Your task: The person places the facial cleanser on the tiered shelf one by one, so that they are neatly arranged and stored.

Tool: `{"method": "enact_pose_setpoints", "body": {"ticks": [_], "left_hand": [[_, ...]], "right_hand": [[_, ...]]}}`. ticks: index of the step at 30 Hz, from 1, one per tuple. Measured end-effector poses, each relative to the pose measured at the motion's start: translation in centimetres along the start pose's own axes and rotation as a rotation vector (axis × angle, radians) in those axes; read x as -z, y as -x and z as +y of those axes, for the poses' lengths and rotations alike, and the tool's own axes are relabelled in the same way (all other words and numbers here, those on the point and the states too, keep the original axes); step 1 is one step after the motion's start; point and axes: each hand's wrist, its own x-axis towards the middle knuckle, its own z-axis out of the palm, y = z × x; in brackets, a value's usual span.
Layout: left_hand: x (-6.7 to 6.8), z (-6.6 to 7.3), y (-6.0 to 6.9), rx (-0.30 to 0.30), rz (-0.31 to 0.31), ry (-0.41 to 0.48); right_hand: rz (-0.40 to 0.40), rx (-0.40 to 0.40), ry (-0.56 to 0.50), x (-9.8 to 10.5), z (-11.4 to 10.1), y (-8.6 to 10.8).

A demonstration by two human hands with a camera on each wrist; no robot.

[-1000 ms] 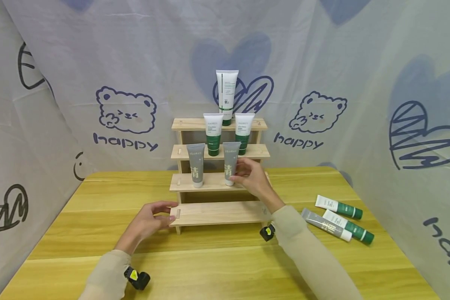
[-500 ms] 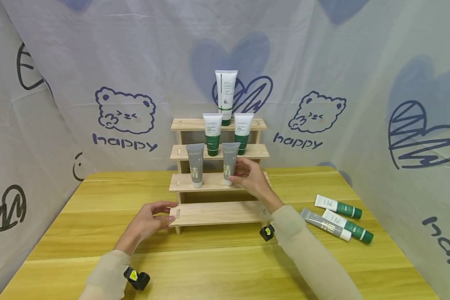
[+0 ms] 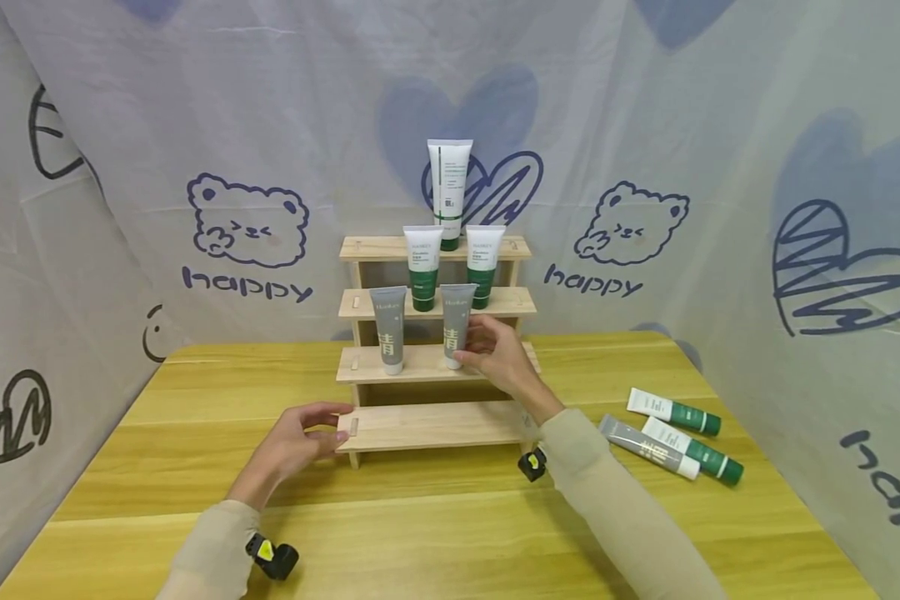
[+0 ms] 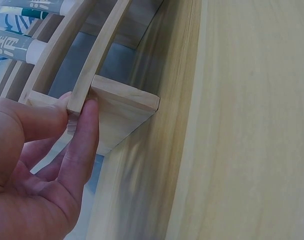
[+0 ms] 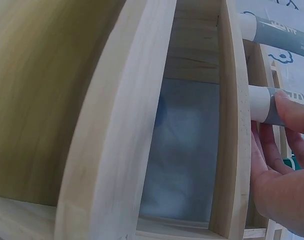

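A stepped wooden display stand stands on the table, its lowest shelf bare. My left hand pinches the left end of that shelf between thumb and fingers, as the left wrist view shows close up. On the shelf above, my right hand holds a grey squeeze tube, which stands upright on its white cap. In the right wrist view the thumb lies on this tube just above the cap. A second grey tube stands to its left on the same shelf.
Two white-and-green tubes stand on the third shelf, and a taller white tube on the top one. Two white-and-green tubes and a grey tube lie on the table at the right. Patterned cloth hangs behind.
The held grey tube has shifted very slightly left on its shelf with my right hand. My left hand stays on the lowest shelf's end.
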Motion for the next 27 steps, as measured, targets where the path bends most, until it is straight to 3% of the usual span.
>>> {"method": "enact_pose_setpoints", "body": {"ticks": [27], "left_hand": [[0.08,0.10,0.00,-0.013,-0.011,0.010]], "right_hand": [[-0.037,0.051,0.093,-0.08,-0.02,0.07]]}}
